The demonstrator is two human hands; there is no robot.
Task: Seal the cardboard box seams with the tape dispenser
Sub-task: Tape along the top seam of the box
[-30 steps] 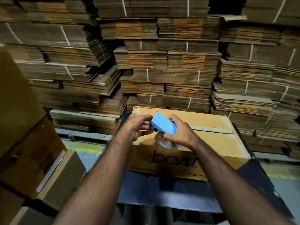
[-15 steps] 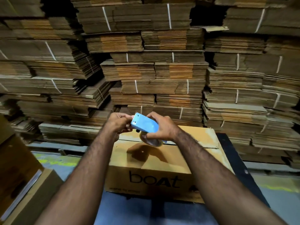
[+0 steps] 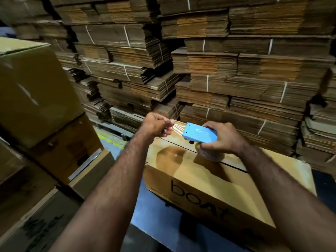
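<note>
A half second ago both hands met at the dispenser; now the left hand (image 3: 157,127) has drawn away to the left, pinching a strip of clear tape (image 3: 179,129) stretched from the nose of the blue dispenser (image 3: 199,134). The right hand (image 3: 221,138) grips the dispenser and its roll just above the box (image 3: 209,180), over the open top seam (image 3: 231,163). Beyond the hands, bundled cardboard stacks (image 3: 218,70) stand close behind the box's far edge; left of the left hand, piled cartons (image 3: 36,91) crowd near, with a strip of floor (image 3: 109,140) between.
</note>
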